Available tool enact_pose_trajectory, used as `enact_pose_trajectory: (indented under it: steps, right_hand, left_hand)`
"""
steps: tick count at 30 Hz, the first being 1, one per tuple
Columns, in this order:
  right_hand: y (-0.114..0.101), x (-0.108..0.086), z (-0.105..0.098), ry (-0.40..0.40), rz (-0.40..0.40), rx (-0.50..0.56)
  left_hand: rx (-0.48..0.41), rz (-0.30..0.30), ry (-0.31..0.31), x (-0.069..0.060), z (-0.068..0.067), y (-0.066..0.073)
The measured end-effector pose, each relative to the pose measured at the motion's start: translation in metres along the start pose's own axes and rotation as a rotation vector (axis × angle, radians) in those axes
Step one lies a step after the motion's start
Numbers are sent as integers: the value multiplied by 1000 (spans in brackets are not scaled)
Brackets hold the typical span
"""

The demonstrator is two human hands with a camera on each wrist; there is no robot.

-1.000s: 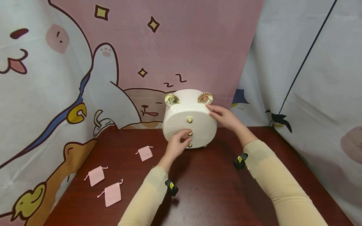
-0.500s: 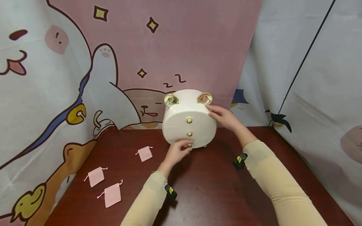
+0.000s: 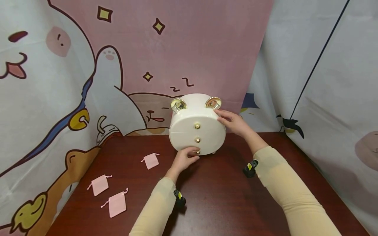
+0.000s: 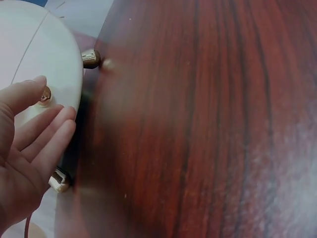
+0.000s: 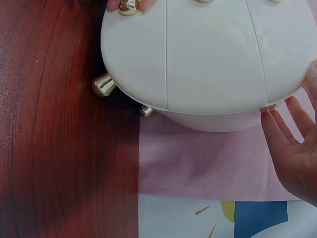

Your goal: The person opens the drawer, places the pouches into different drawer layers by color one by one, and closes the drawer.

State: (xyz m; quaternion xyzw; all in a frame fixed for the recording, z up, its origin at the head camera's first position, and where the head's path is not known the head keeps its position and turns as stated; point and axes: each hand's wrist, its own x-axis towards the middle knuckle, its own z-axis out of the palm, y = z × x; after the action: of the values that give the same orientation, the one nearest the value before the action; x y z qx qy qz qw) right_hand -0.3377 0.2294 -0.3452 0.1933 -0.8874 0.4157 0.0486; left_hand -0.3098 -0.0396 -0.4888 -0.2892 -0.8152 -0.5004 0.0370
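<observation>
A white rounded jewelry box (image 3: 184, 131) stands upright at the back of the table. Gold ear shapes top it, and a column of round gold knobs runs down its front. My left hand (image 3: 183, 160) is at the lowest knob (image 4: 45, 94), thumb and fingertips on either side of it in a pinch. The right wrist view also shows fingertips flanking that knob (image 5: 130, 6). My right hand (image 3: 234, 123) rests its nearly straight fingertips on the box's upper right edge. In the right wrist view those fingers (image 5: 275, 131) touch the white rim.
Several pink drawstring pouches, one (image 3: 151, 161) nearest the box, lie on the left of the dark red wooden table (image 3: 221, 196). A printed cartoon cloth (image 3: 206, 49) hangs right behind the box. Short gold feet (image 5: 104, 85) raise the box off the table.
My left hand has moved down from between the middle and lowest knobs to the lowest one. My right hand and the box have stayed in place.
</observation>
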Motion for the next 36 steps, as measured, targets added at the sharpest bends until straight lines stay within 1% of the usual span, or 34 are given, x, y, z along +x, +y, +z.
enact_pose_trajectory:
  steps: [1,6,9,12,17,22,29,36]
  right_hand:
    - [0,0,0,-1,5,1]
    - [-1,1,1,-9,18,-3]
    - [-1,1,0,-9,18,1]
    - [-1,1,0,-7,14,6]
    - [0,1,0,-8,14,4]
    - [0,1,0,-12,18,9]
    - [-1,0,0,-9,16,14]
    - [-1,1,0,-1,20,6]
  left_hand:
    - [-8,-4,8,0,1,-1]
    - [-69,-76,40,2,5,-4]
    - [-99,-100,67,2,8,-5]
    - [-98,-108,98,3,10,-4]
    - [-65,-121,152,4,14,-5]
    - [-48,-152,194,4,17,-6]
    - [-82,-179,213,4,20,-6]
    - [-128,-199,208,4,21,-5]
